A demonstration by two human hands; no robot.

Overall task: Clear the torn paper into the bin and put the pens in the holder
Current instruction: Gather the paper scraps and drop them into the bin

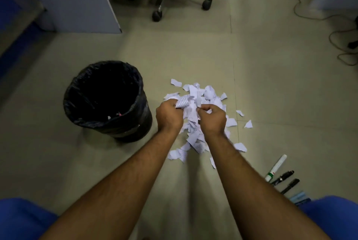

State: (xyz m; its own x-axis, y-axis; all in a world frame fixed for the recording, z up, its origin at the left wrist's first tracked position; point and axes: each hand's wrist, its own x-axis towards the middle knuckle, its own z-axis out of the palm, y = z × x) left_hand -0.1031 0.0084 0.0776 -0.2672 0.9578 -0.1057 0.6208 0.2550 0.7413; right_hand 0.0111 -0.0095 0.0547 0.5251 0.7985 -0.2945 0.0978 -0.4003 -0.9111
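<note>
White torn paper point(195, 111) heaped on floor tiles, just right of black-lined bin point(106, 100). Left hand point(169, 115) curled round wad of scraps; right hand point(212, 118) curled too, pinching more from pile's middle. Both low over heap. Step in hand: gathering handful. Best squeeze scraps tight between both palms before lifting, carry low across to bin mouth, release inside rim so none flutters out. Strays ring pile, need later sweep. Pens point(284, 179) lie apart at right, untouched; holder not seen.
</note>
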